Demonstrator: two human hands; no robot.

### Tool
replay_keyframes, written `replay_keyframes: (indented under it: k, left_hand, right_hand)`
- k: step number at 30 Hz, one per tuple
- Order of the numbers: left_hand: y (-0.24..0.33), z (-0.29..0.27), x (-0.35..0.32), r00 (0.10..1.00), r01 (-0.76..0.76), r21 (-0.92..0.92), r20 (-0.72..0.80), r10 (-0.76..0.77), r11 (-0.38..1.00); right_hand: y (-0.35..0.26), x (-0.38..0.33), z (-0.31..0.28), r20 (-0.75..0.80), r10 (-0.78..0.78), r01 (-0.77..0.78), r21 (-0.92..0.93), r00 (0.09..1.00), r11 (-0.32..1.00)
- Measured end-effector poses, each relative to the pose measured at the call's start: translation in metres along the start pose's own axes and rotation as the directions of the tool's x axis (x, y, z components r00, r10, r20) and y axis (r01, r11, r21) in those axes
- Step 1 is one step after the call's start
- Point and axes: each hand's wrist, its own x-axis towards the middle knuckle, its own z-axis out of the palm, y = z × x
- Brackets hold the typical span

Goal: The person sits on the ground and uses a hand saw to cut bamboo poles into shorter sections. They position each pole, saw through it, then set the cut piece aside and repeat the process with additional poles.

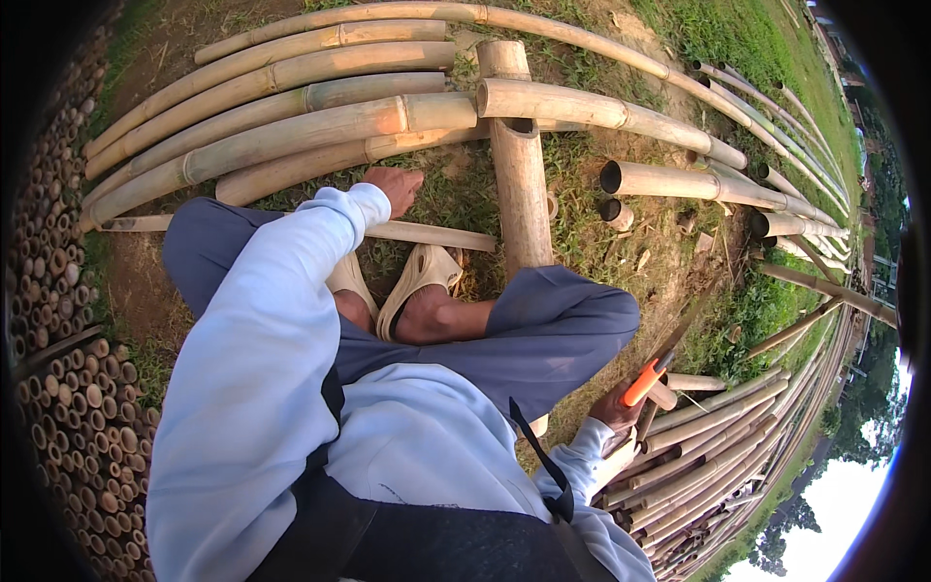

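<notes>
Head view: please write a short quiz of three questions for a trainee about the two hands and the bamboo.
1. True or false: the right hand holds an orange-handled tool.
2. What does the left hand reach toward? A) thin bamboo strip B) a bucket C) a rope
3. What is on the person's feet?

Key
1. True.
2. A; contact cannot be judged.
3. Beige sandals.

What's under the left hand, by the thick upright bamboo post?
A flat split bamboo strip lies on the grass under the left hand, running right to the post. The sleeve and knee cover its middle; whether the fingers grip it cannot be seen.
</notes>
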Motion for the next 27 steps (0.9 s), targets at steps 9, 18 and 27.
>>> replay_keyframes:
  k: [9, 18, 27]
  left_hand:
    - [-0.049, 0.061, -0.026, 0.881, 0.151, 0.255, 0.403, -0.247, 0.955]
    - [-0.044, 0.032, -0.046, 0.988, 0.116, 0.291, 0.063, -0.14, 0.95]
    - [-0.019, -0.014, -0.089, 0.974, 0.034, 0.342, -0.22, 0.045, 0.939]
  right_hand:
    - [0.073, -0.062, 0.062, 0.442, 0.258, -0.287, -0.002, 0.859, 0.958]
    - [0.003, 0.079, 0.023, 0.398, -0.142, 0.179, -0.057, 0.906, 0.982]
    - [-0.277, 0.047, 0.118, 0.534, -0.84, 0.758, 0.508, 0.095, 0.408]
